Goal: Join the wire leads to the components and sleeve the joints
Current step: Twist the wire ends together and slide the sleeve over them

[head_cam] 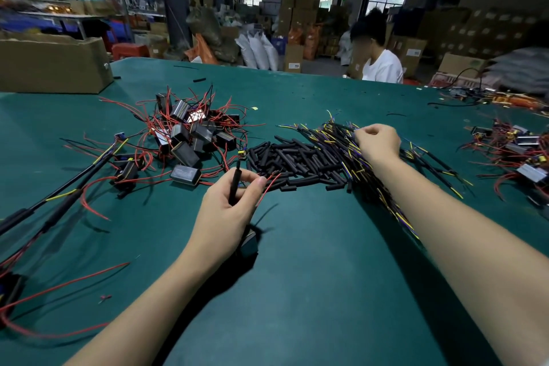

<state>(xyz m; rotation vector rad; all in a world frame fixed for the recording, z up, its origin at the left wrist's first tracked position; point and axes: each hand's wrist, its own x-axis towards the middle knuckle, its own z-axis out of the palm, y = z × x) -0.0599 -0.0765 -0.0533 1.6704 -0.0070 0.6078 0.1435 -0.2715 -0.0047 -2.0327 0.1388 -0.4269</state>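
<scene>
My left hand [228, 205] holds a black sleeve tube [234, 186] upright between thumb and fingers, along with thin red leads [269, 184]. A black box component [249, 242] hangs below that hand, mostly hidden by it. My right hand [377, 142] reaches into the bundle of black, yellow and blue wire leads [341, 142], fingers curled and pinching among them. Between the hands lies a heap of short black sleeve tubes [297, 162]. A pile of black box components with red wires [190, 134] sits to the left of the sleeves.
The green table [297, 276] bears long black harness cables [59, 190] at the left. A cardboard box [53, 65] stands at the far left, more wired components [517, 154] at the right edge. A person in white [380, 65] sits at the far side.
</scene>
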